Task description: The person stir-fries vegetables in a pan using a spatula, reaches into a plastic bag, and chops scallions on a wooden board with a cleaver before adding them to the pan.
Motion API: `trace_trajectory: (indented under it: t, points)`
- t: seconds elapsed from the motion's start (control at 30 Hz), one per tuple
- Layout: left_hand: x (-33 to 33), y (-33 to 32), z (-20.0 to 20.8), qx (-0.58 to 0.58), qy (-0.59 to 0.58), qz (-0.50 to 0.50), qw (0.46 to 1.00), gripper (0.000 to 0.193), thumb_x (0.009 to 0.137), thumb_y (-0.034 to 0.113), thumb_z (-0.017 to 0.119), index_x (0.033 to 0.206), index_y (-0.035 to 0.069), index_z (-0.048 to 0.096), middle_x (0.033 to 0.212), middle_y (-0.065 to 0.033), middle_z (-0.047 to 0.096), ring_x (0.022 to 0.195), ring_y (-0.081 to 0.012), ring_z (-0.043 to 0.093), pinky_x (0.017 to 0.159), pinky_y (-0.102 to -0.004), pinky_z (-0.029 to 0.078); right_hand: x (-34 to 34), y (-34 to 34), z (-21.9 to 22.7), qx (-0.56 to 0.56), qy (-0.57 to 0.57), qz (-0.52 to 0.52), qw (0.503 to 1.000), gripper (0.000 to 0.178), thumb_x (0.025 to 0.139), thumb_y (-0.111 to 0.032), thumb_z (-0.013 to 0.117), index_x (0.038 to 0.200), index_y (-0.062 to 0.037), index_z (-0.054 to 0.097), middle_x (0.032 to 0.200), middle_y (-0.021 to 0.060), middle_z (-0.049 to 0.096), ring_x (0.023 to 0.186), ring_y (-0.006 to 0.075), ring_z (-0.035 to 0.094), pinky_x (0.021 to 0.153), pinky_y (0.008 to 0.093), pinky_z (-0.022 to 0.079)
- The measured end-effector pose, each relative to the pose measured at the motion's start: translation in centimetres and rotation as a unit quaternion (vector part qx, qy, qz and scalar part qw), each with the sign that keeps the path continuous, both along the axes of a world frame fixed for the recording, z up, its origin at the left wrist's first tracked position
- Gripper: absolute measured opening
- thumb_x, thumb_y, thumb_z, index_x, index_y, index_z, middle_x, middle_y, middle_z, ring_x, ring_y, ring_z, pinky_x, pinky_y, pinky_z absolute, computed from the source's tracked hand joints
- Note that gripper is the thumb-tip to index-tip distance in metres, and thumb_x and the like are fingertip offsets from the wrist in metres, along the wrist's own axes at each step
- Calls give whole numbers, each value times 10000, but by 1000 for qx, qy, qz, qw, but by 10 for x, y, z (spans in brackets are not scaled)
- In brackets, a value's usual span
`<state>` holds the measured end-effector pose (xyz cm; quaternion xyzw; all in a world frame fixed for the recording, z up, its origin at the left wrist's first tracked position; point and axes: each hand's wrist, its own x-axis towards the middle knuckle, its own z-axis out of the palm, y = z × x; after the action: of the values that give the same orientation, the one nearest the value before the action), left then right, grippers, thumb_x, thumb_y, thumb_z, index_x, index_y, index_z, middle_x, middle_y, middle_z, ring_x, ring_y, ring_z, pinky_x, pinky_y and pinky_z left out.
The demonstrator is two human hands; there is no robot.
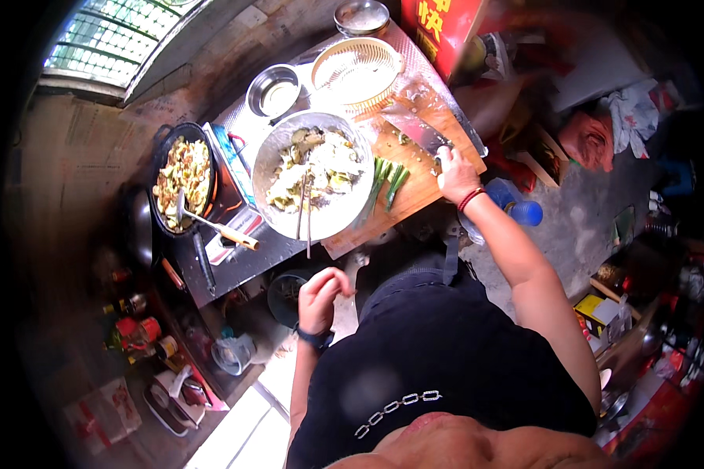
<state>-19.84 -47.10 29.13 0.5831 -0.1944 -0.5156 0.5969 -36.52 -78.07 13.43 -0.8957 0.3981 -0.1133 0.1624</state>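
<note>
My right hand [455, 173] grips the handle of a cleaver [418, 129], whose broad blade lies low over a wooden cutting board [424, 184]. Cut green scallions [395, 186] rest on the board, with small chopped bits near the blade. My left hand [325, 297] is off the table in front of my body, fingers curled in, with nothing visible in them. Left of the board stands a large metal bowl [352, 215] of pale and green food, with chopsticks [301, 207] leaning in it. A black wok [162, 211] of cooked food holds a wooden-handled spatula [238, 236].
Behind the bowl are a smaller metal bowl [274, 92], a cream plastic basket [357, 74] and another metal bowl [361, 16]. A red box [438, 31] stands at the back right. Bottles [137, 332] and a clear bucket [233, 352] sit low at left.
</note>
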Motion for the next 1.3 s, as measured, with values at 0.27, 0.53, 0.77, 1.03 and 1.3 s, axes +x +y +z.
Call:
trace_trajectory:
  t: [0.27,0.53,0.77,1.03,1.3]
  points:
    - [-33,-82,-90,-6,-519,-109,848,322,794,118,673,1045,-44,554,1072,-165,567,984,-310,569,864,-358,465,-55,-46,70,-14,-121,40,992,248,749,-134,663,971,-110,555,801,136,606,710,326,621,606,396,498]
    - [-38,-179,-172,162,-644,-185,724,583,726,209,723,1144,-67,427,1443,-300,187,1296,-476,273,1075,-470,287,-61,-39,52,213,-183,-53,958,284,803,-97,545,1078,-35,584,599,181,552,555,312,602,542,384,467]
    - [-46,-205,-192,285,-643,-97,705,576,760,274,682,1172,-50,445,1482,-273,102,1353,-453,158,1077,-546,223,-79,-36,34,287,-89,19,954,220,840,-143,548,1026,-36,599,727,224,606,718,392,613,614,443,484]
    - [-54,-226,-210,367,-659,35,656,658,724,374,716,1157,-11,405,1362,-266,316,1270,-426,300,1013,-581,268,-119,-76,14,307,22,190,932,172,838,-195,559,961,-94,625,730,208,613,717,403,600,635,483,483]
    - [-51,-224,-221,411,-653,26,636,518,755,346,687,1082,3,479,1367,-220,323,1255,-412,314,1006,-570,269,-81,-127,8,268,-4,182,946,181,825,-145,572,964,-39,616,741,233,597,713,401,593,608,442,476]
